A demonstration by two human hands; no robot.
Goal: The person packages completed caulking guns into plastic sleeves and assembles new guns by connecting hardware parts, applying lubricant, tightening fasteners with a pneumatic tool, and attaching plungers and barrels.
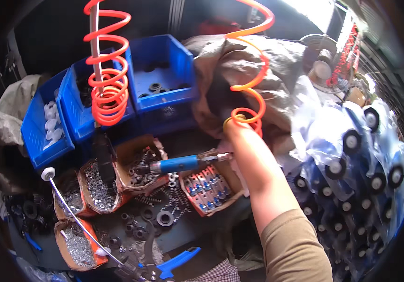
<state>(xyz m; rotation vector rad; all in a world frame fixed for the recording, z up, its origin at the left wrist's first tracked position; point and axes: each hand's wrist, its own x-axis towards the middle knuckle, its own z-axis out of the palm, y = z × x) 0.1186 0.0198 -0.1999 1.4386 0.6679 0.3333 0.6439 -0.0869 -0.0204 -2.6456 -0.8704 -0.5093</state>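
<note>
My right forearm (258,174) reaches up and away from the lower right, bare below a brown sleeve. At its far end is a yellow band, and past it my right hand (227,96) shows only as a dark shape, seemingly gloved, against a grey-brown sack (277,66). Its fingers are lost in the dark, so I cannot make out any hold. A loop of orange coiled hose (261,105) hangs across the wrist. Left of the forearm lies a blue cylindrical air tool (178,164), apart from the hand. My left hand is outside the picture.
Blue bins (164,96) stand at the back left, holding black rings and white parts. Cardboard boxes hold washers (99,185), small screws (77,246) and blue-and-metal parts (206,188). A rod with a white wheel (48,174) and blue-handled pliers (178,263) lie nearer. Wheeled, plastic-wrapped items (352,141) crowd the right.
</note>
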